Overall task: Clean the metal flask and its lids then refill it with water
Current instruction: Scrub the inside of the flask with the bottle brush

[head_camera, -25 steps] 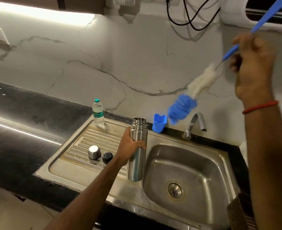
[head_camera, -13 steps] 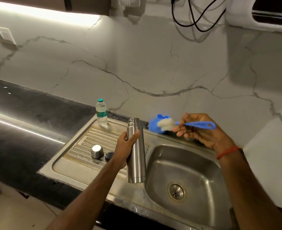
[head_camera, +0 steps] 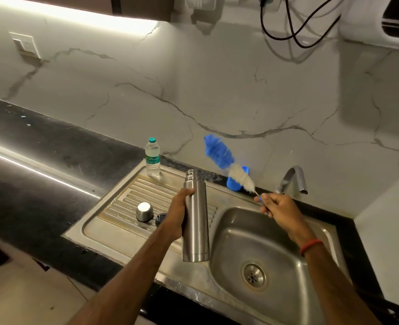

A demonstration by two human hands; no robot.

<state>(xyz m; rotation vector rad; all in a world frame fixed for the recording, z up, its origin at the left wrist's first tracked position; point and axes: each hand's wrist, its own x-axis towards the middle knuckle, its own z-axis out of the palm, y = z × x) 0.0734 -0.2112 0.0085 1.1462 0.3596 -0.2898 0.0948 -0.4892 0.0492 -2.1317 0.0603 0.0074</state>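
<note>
Left hand [head_camera: 177, 214] grips flask [head_camera: 196, 219] beside basin's [head_camera: 275, 235] left edge (brush [head_camera: 226, 163] aloft, apart).

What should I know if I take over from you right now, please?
Left hand grips the open flask upright, beside the sink basin.
Right hand holds the bottle brush by its handle, bristles raised, not yet in the flask.
Steel cap and black inner lid lie on the drainboard; water bottle stands behind them.
Done: both lids off.
Left: scrub flask, clean lids, rinse, refill.
</note>
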